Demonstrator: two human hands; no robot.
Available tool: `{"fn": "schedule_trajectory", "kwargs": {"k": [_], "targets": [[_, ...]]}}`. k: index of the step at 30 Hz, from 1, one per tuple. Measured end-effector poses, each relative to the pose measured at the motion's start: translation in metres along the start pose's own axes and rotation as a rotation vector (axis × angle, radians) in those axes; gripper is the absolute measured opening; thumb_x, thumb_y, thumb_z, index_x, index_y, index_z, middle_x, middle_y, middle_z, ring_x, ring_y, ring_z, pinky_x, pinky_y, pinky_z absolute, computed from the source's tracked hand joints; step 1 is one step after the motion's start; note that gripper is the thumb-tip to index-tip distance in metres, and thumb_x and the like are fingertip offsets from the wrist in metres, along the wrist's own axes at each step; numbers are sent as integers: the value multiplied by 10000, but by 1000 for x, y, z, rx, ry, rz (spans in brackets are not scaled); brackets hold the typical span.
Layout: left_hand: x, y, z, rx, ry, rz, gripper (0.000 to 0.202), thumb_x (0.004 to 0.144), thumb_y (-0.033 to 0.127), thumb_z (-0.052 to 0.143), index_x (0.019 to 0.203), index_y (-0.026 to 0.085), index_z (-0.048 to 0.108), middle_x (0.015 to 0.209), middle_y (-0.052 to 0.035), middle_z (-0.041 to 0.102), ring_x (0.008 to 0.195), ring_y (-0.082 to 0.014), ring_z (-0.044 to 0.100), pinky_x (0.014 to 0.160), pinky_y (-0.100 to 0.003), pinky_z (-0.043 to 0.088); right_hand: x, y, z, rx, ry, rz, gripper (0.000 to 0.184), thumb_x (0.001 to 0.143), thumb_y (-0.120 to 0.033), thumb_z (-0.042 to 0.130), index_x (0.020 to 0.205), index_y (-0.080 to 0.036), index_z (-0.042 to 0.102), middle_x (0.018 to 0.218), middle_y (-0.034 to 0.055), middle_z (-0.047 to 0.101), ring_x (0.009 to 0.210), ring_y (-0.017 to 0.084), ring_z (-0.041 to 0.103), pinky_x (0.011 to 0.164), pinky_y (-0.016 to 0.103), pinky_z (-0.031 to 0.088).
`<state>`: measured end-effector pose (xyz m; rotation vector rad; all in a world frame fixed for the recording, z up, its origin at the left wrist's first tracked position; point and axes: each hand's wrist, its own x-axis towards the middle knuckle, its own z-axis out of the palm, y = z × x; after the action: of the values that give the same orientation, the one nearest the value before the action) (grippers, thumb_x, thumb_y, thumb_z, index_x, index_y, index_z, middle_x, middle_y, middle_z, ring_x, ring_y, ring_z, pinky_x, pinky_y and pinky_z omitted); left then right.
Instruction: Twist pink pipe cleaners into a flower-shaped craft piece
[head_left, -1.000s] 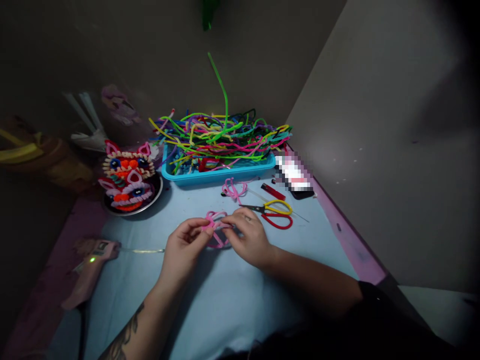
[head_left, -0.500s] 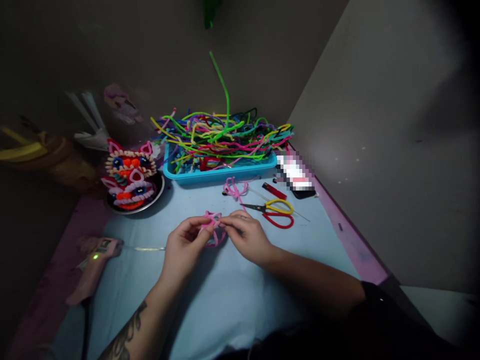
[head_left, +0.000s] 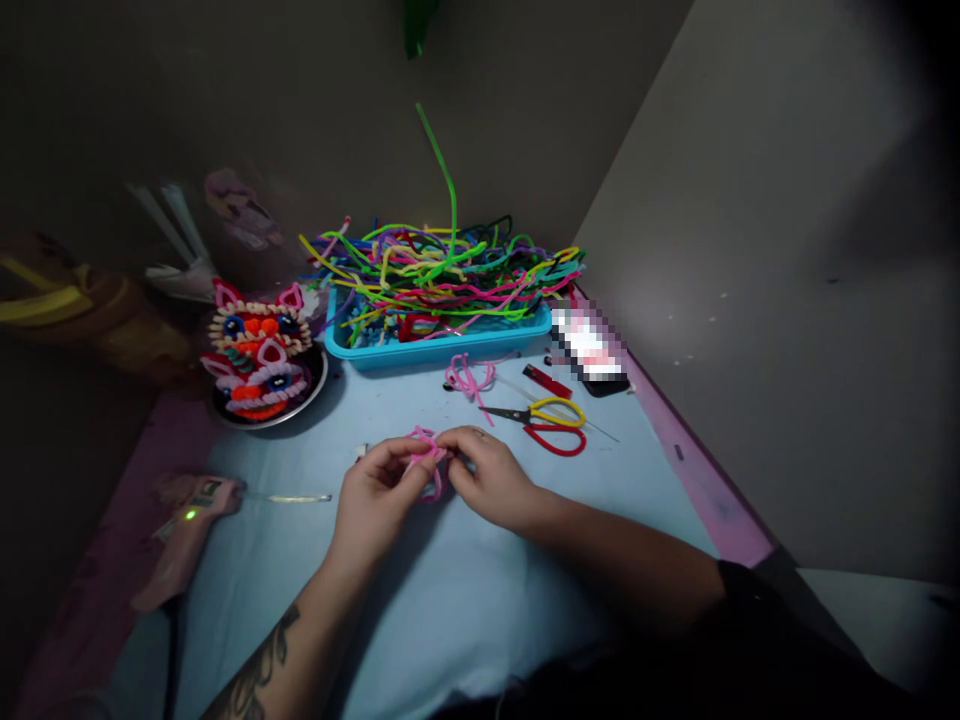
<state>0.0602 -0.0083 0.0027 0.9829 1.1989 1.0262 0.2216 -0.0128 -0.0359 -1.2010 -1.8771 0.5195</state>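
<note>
Between my hands is a small openwork shape of bent pink pipe cleaners (head_left: 433,487), held just above the blue table cover (head_left: 450,600). My left hand (head_left: 382,487) pinches it from the left with thumb and fingers. On its right side, the fingertips of my right hand (head_left: 491,477) are closed on the pink strands; the exact grip is partly hidden. Beyond my hands lies a loose pink pipe cleaner bundle (head_left: 471,377). Scissors (head_left: 544,418) with one yellow and one red handle rest beside it, near my right hand.
A blue tray (head_left: 442,352) heaped with colourful pipe cleaners stands at the back. Left of it, a metal bowl (head_left: 319,385) holds two fuzzy animal heads (head_left: 259,350). A pink glue gun (head_left: 187,540) lies at left. A red lighter (head_left: 547,381) and a phone (head_left: 600,360) lie at right.
Both hands have shifted slightly, and the pink shape has tilted and sunk a little between them. My right fingers have curled closer over it. The rest lies as before.
</note>
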Motion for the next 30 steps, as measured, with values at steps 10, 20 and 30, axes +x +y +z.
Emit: {"fn": "schedule_trajectory", "kwargs": {"k": [10, 20, 30], "targets": [[4, -1, -4, -134, -37, -83, 296, 579, 296, 905, 785, 165, 739, 691, -19, 740, 617, -111, 639, 618, -221, 500, 0, 4, -5, -34, 100, -225, 286, 862, -87, 558, 1111, -224, 589, 978, 61, 707, 897, 187, 662, 800, 335, 566], [8, -1, -6, -348, -161, -316, 366, 514, 288, 938, 760, 156, 701, 582, 7, 688, 462, -84, 573, 478, -181, 447, 2, 1, -14, -90, 164, -492, 300, 823, -76, 556, 1071, -225, 636, 939, 73, 621, 877, 218, 561, 780, 392, 529], [4, -4, -3, -258, -63, -84, 359, 585, 344, 911, 797, 167, 682, 632, 20, 697, 561, -79, 591, 569, -181, 448, 0, -8, -15, -171, 304, -316, 240, 819, -108, 599, 985, -264, 672, 813, 40, 609, 783, 203, 578, 731, 377, 510]]}}
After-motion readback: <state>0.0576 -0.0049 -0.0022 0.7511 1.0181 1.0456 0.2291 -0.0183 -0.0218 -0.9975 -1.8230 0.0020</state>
